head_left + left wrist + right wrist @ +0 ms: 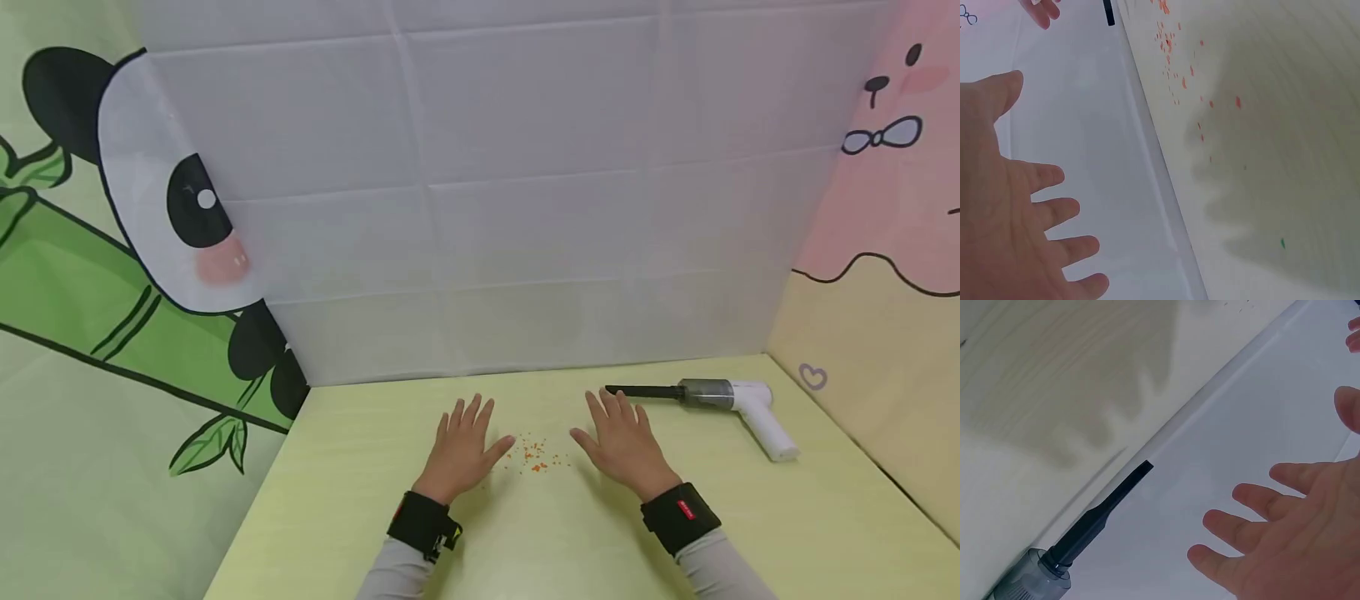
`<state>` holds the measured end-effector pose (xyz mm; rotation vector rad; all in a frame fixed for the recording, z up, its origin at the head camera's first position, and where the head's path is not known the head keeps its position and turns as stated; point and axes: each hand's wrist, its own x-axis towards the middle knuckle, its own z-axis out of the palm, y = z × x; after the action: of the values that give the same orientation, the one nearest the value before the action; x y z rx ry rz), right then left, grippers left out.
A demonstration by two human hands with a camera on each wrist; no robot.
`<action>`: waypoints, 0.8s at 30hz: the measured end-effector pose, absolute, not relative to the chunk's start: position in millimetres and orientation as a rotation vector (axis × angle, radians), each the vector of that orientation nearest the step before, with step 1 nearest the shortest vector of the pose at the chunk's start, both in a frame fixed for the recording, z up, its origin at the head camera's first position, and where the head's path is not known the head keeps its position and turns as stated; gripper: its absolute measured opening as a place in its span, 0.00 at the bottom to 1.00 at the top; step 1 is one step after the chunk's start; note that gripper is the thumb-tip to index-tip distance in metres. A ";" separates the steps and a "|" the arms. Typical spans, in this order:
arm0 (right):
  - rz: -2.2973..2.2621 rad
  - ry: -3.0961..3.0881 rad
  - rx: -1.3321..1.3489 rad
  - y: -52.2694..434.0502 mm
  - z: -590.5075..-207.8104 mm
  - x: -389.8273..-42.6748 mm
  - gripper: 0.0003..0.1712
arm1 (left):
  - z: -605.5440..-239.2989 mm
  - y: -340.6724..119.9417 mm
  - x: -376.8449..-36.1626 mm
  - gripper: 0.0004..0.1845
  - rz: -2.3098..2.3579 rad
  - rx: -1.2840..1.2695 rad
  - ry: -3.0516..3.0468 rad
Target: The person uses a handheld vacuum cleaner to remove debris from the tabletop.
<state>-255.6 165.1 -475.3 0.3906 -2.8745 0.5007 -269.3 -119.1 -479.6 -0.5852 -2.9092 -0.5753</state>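
Note:
Both hands lie flat on a pale yellow-green table, palms down and fingers spread. My left hand sits just left of a small scatter of orange crumbs, and my right hand just right of it. Neither hand holds anything. The crumbs also show in the left wrist view, with my left hand spread beside them. A white handheld vacuum with a black nozzle lies to the right of the right hand. Its nozzle lies close to the spread fingers in the right wrist view.
A white sheet hangs behind the table. A panda-and-bamboo cloth covers the left side and a pink-and-yellow cartoon cloth the right. Black bands wrap both wrists.

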 end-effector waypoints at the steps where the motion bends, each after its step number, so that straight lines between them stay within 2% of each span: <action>1: 0.511 -2.876 0.383 168.2 -475.3 -256.0 0.40 | -478.9 -116.2 -270.3 0.42 -0.567 -0.596 -2.909; 16: 0.554 -2.922 0.236 241.1 -481.8 -262.7 0.38 | -472.6 -43.3 -291.8 0.38 -0.260 -0.779 -2.930; 24: 0.503 -2.994 0.062 304.9 -477.9 -270.5 0.38 | -467.9 10.7 -307.1 0.36 -0.100 -0.908 -2.875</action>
<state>-270.5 304.9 -477.9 0.0619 -2.9936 0.5028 -307.1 10.7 -467.9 -0.9080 -2.8751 -0.0996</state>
